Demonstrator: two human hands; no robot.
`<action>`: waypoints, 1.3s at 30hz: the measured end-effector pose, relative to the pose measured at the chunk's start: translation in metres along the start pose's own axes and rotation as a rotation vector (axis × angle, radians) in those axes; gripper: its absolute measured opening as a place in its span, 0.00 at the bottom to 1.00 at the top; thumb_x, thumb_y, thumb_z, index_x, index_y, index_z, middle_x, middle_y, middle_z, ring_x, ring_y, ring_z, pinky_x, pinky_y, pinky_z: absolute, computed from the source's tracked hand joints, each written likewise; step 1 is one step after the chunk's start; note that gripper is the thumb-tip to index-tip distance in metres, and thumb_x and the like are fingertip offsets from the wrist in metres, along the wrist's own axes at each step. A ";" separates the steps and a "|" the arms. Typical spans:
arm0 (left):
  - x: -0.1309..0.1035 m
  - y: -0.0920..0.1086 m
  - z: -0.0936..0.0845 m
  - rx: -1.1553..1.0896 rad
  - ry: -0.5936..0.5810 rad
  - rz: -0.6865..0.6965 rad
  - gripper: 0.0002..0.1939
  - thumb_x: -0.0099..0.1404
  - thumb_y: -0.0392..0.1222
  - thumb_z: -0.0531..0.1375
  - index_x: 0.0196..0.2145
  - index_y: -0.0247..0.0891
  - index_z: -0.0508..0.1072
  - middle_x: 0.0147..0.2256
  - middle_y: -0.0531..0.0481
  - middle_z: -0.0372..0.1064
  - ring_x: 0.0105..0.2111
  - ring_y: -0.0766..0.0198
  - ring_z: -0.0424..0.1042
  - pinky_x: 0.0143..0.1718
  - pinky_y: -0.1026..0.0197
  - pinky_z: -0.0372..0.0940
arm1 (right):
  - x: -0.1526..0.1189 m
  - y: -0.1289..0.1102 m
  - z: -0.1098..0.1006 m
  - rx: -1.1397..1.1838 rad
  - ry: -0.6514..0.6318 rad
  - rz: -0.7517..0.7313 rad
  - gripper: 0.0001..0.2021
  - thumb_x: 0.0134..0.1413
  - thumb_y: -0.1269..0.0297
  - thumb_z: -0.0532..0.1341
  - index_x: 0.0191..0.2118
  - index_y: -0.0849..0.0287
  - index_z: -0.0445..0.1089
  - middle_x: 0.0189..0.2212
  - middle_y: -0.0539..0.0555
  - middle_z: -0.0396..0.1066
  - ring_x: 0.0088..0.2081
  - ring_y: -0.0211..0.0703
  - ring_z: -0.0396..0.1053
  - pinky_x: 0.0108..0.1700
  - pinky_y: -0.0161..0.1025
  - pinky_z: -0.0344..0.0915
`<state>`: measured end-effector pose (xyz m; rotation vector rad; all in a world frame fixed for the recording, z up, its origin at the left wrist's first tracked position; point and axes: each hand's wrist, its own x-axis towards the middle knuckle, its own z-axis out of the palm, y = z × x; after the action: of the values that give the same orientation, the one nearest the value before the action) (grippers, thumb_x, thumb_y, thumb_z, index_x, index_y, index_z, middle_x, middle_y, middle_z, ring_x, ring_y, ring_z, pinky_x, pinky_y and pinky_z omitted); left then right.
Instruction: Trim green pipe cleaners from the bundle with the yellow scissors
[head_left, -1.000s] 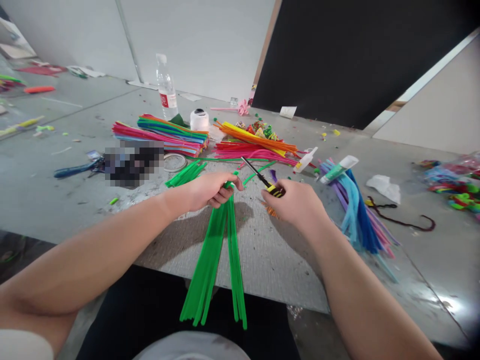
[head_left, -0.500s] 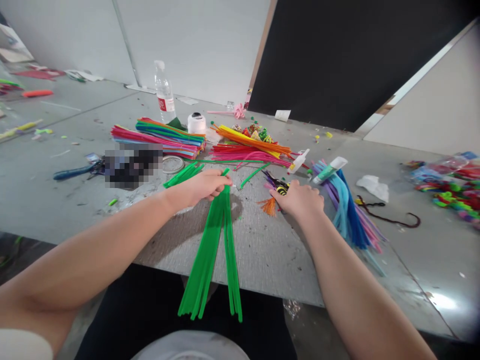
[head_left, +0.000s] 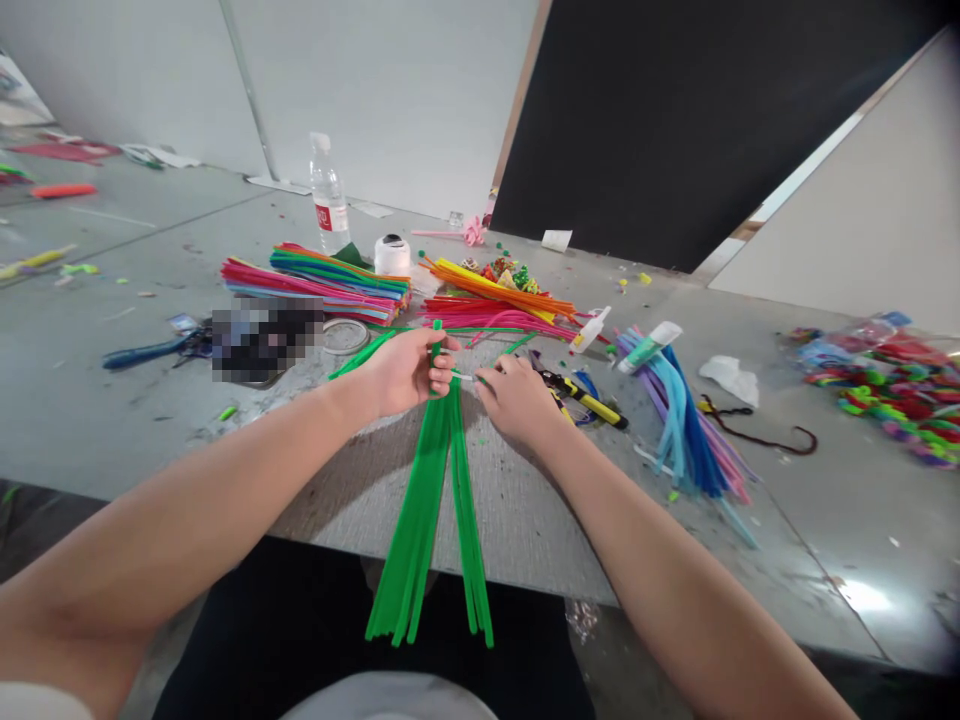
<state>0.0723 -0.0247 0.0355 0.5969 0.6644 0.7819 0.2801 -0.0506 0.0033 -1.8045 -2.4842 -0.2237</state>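
Note:
My left hand (head_left: 415,370) is closed around the top of one or more green pipe cleaners, whose short end sticks up above the fingers. Below it a fan of green pipe cleaners (head_left: 424,500) spreads in two groups and hangs over the table's front edge. My right hand (head_left: 516,392) is closed just to the right, its fingertips pinched at a thin pale piece (head_left: 462,377) that spans the small gap between both hands. More green pipe cleaners (head_left: 360,358) lie behind my left wrist. Yellow-and-black pliers (head_left: 596,402) rest beside my right hand.
Behind are bundles of coloured pipe cleaners (head_left: 322,285), a water bottle (head_left: 328,200), a white spool (head_left: 392,257) and a small glue bottle (head_left: 590,330). Blue and purple strips (head_left: 686,420) lie right, under a glue tube (head_left: 651,346). Blue-handled pliers (head_left: 146,350) lie left.
My right hand has moved left from beside the yellow-and-black tool to near my left hand, uncovering the tool. My left hand has turned, with its fingers now curled upward around the green piece.

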 end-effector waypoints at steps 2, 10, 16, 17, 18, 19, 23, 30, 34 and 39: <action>0.000 -0.001 0.001 -0.021 0.019 0.009 0.16 0.76 0.37 0.52 0.30 0.34 0.71 0.22 0.55 0.55 0.18 0.69 0.58 0.18 0.67 0.58 | 0.004 0.001 0.002 -0.012 -0.048 0.071 0.19 0.74 0.63 0.51 0.49 0.62 0.80 0.49 0.66 0.76 0.54 0.55 0.71 0.56 0.44 0.63; 0.003 -0.005 0.002 -0.017 0.122 0.075 0.16 0.78 0.35 0.51 0.34 0.32 0.74 0.25 0.47 0.68 0.24 0.65 0.71 0.25 0.63 0.71 | 0.002 0.021 -0.003 0.020 -0.039 0.398 0.15 0.61 0.73 0.58 0.48 0.67 0.79 0.41 0.68 0.81 0.46 0.57 0.79 0.47 0.43 0.67; -0.001 -0.008 0.007 0.030 0.126 0.029 0.14 0.76 0.33 0.53 0.38 0.29 0.78 0.31 0.40 0.77 0.32 0.61 0.79 0.36 0.60 0.77 | -0.016 -0.001 -0.019 0.603 0.336 0.537 0.09 0.51 0.67 0.64 0.40 0.59 0.77 0.34 0.57 0.81 0.38 0.51 0.79 0.45 0.44 0.71; -0.002 -0.009 0.008 0.044 0.114 0.003 0.13 0.75 0.32 0.54 0.39 0.28 0.79 0.33 0.38 0.78 0.34 0.60 0.80 0.38 0.59 0.77 | -0.020 -0.010 -0.021 0.780 0.436 0.511 0.08 0.51 0.65 0.64 0.38 0.57 0.77 0.33 0.56 0.81 0.36 0.49 0.78 0.42 0.44 0.72; -0.004 -0.010 0.008 0.057 0.093 -0.025 0.13 0.75 0.32 0.54 0.40 0.28 0.79 0.35 0.37 0.79 0.35 0.59 0.80 0.40 0.58 0.77 | -0.025 -0.019 -0.021 0.931 0.507 0.469 0.08 0.52 0.62 0.64 0.38 0.57 0.76 0.33 0.56 0.81 0.34 0.48 0.77 0.39 0.44 0.72; -0.005 -0.011 0.009 0.068 0.068 -0.052 0.13 0.75 0.32 0.55 0.40 0.28 0.80 0.36 0.37 0.80 0.36 0.59 0.80 0.42 0.58 0.77 | -0.028 -0.027 -0.021 1.032 0.542 0.415 0.09 0.52 0.60 0.64 0.38 0.56 0.76 0.33 0.55 0.80 0.33 0.47 0.77 0.38 0.44 0.73; -0.005 -0.017 0.006 0.072 -0.039 -0.092 0.15 0.75 0.35 0.55 0.36 0.30 0.80 0.32 0.42 0.78 0.33 0.62 0.77 0.41 0.58 0.75 | -0.034 -0.049 -0.013 1.192 0.512 0.325 0.07 0.49 0.60 0.66 0.35 0.55 0.74 0.32 0.54 0.79 0.32 0.45 0.76 0.39 0.44 0.73; 0.001 -0.028 0.001 0.103 -0.120 -0.023 0.12 0.75 0.36 0.58 0.41 0.31 0.81 0.35 0.43 0.78 0.35 0.64 0.76 0.38 0.63 0.69 | -0.033 -0.052 -0.011 1.191 0.467 0.296 0.07 0.49 0.63 0.66 0.31 0.52 0.66 0.27 0.48 0.74 0.29 0.43 0.73 0.35 0.41 0.69; 0.000 -0.032 0.000 0.109 -0.202 -0.008 0.12 0.75 0.36 0.58 0.37 0.32 0.80 0.34 0.44 0.78 0.36 0.63 0.77 0.41 0.61 0.70 | -0.039 -0.055 -0.013 1.127 0.387 0.249 0.09 0.48 0.65 0.65 0.29 0.51 0.62 0.25 0.46 0.72 0.26 0.41 0.70 0.31 0.40 0.65; 0.001 -0.034 -0.003 0.137 -0.130 0.021 0.11 0.75 0.36 0.58 0.35 0.32 0.78 0.33 0.45 0.76 0.33 0.64 0.76 0.39 0.61 0.70 | -0.042 -0.053 -0.017 0.974 0.384 0.198 0.09 0.53 0.63 0.64 0.28 0.51 0.61 0.23 0.46 0.70 0.26 0.40 0.68 0.31 0.38 0.62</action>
<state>0.0857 -0.0426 0.0093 0.7744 0.5958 0.7139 0.2427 -0.1091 0.0105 -1.3644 -1.6472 0.5124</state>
